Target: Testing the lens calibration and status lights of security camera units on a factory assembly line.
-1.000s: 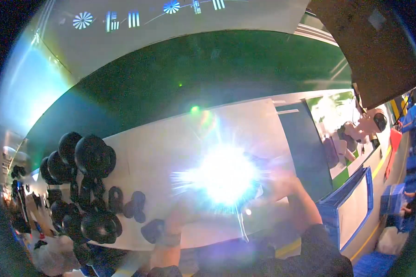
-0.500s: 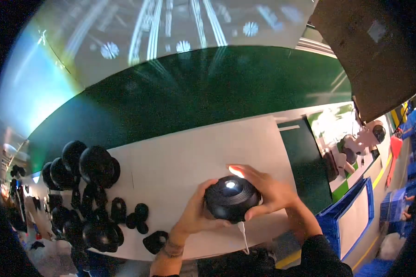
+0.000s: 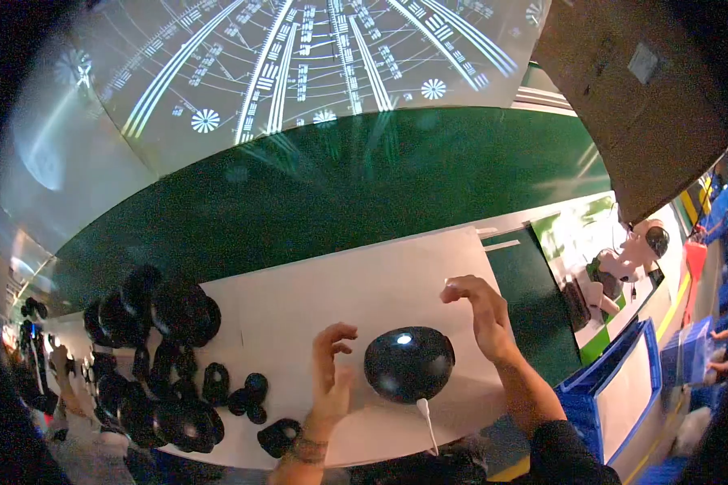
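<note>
A black round projector (image 3: pixel 408 370) stands on the white table (image 3: pixel 356 275), a bright spot of light at its upper side. A white cable (image 3: pixel 426 416) runs from its near side toward the table's near edge. To the left of it hovers my left hand (image 3: pixel 332 368), fingers apart and slightly curled, touching nothing. My right hand (image 3: pixel 481 314) is raised at the far right of the projector, open with bent fingers and clear of the casing.
Many black rounded casings and parts (image 3: pixel 166 380) crowd the table's left side. A projected test chart (image 3: pixel 315 65) shines on the grey surface beyond the green panel (image 3: pixel 364 178). At right are a blue-edged bin (image 3: pixel 623 388), a white device (image 3: pixel 623 259) and a co-worker's hands (image 3: pixel 721 352).
Both hands have let go of the projector, left hand to the left, right hand up and right. The projector now rests on the table, and the projected chart has turned from smeared to sharp.
</note>
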A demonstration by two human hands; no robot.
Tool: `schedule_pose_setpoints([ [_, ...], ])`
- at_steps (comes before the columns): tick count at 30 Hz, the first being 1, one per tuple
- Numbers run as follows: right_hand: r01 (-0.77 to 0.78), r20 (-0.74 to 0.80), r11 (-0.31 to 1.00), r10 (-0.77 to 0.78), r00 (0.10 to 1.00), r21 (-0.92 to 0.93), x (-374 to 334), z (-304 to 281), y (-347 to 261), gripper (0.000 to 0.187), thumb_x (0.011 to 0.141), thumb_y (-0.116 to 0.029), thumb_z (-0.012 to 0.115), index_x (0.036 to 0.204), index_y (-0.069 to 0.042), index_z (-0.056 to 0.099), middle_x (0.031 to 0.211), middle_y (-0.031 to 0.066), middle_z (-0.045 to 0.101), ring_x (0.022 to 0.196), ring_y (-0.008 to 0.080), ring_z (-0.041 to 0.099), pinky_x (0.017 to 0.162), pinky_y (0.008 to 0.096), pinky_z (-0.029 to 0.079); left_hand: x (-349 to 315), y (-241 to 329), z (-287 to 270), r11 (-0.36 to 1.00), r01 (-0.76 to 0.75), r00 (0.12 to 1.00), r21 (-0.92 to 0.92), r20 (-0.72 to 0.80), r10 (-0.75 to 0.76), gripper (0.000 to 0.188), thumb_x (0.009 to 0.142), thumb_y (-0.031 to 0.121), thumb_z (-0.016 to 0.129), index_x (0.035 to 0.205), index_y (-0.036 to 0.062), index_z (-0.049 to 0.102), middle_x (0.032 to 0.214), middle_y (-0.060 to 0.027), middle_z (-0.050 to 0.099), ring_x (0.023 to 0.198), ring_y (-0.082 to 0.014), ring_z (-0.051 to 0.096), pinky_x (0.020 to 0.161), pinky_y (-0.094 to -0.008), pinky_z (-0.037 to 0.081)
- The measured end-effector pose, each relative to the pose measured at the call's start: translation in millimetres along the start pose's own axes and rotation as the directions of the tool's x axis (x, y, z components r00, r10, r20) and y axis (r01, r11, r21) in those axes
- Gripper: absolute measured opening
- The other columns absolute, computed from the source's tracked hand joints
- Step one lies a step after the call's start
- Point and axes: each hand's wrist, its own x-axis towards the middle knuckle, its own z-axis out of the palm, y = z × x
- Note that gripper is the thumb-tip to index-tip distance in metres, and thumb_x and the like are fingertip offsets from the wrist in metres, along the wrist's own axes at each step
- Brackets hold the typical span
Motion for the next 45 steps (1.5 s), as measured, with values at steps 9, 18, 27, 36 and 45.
schedule_pose_setpoints([
  [9, 0.019, -0.06, 0.999, -0.018, 0.998, 0.028, 2.0, 5.2, -4.9, 0.055, 0.105, -0.047, 0.039, 0.109, 0.003, 0.062, 0.096, 0.0125, 0.062, 0.09, 0.021, 0.058, 0.086, 0.0368, 0.047, 1.0, 7.1, 4.1, 0.998, 0.041, 0.996, -0.043, -0.082, -0.044, 0.042, 0.101, 0.029, 0.053, 0.132, 0.0016, 0.047, 0.125, -0.0097, 0.056, 0.113, -0.019, 0.054, 0.093, -0.0323, 0.042],
  [18, 0.003, -0.055, 0.998, 0.0, 0.999, 0.059, 1.8, 5.0, -1.1, 0.058, 0.102, -0.052, 0.044, 0.112, 0.002, 0.063, 0.096, 0.0116, 0.064, 0.091, 0.0197, 0.059, 0.086, 0.0346, 0.046, 1.4, 5.8, 3.3, 0.998, 0.053, 0.995, -0.041, -0.086, -0.057, 0.042, 0.101, 0.029, 0.054, 0.133, 0.0026, 0.047, 0.122, -0.0088, 0.057, 0.112, -0.0178, 0.055, 0.091, -0.0309, 0.042],
  [27, 0.006, -0.055, 0.998, -0.003, 0.998, 0.057, 2.7, 5.8, -2.0, 0.057, 0.104, -0.05, 0.041, 0.109, 0.003, 0.064, 0.096, 0.0125, 0.063, 0.09, 0.021, 0.059, 0.085, 0.0367, 0.047, 2.9, 4.8, 3.7, 0.997, 0.059, 0.994, -0.041, -0.093, -0.063, 0.04, 0.101, 0.026, 0.054, 0.132, 0.002, 0.048, 0.121, -0.009, 0.057, 0.111, -0.0172, 0.055, 0.089, -0.0295, 0.043],
  [36, 0.01, -0.052, 0.998, -0.007, 0.999, 0.062, 1.6, 6.6, -2.5, 0.051, 0.105, -0.043, 0.042, 0.11, 0.003, 0.063, 0.096, 0.0125, 0.063, 0.089, 0.0208, 0.059, 0.085, 0.0361, 0.047, 1.6, 4.7, 2.7, 0.997, 0.053, 0.994, -0.056, -0.093, -0.058, 0.041, 0.101, 0.028, 0.055, 0.132, 0.0014, 0.048, 0.121, -0.009, 0.057, 0.11, -0.0169, 0.055, 0.088, -0.0291, 0.043],
  [45, -0.11, 0.165, 0.99, 0.095, 0.982, 0.086, 2.0, 2.9, 1.6, 0.071, 0.088, -0.057, 0.064, 0.128, 0.0, 0.057, 0.118, 0.0147, 0.064, 0.107, 0.0249, 0.06, 0.093, 0.039, 0.047, -0.2, -3.7, 1.8, 0.992, 0.102, 0.994, -0.074, 0.037, -0.099, 0.073, 0.088, 0.038, 0.073, 0.143, 0.0026, 0.038, 0.131, -0.0129, 0.054, 0.12, -0.0221, 0.053, 0.096, -0.032, 0.042],
])
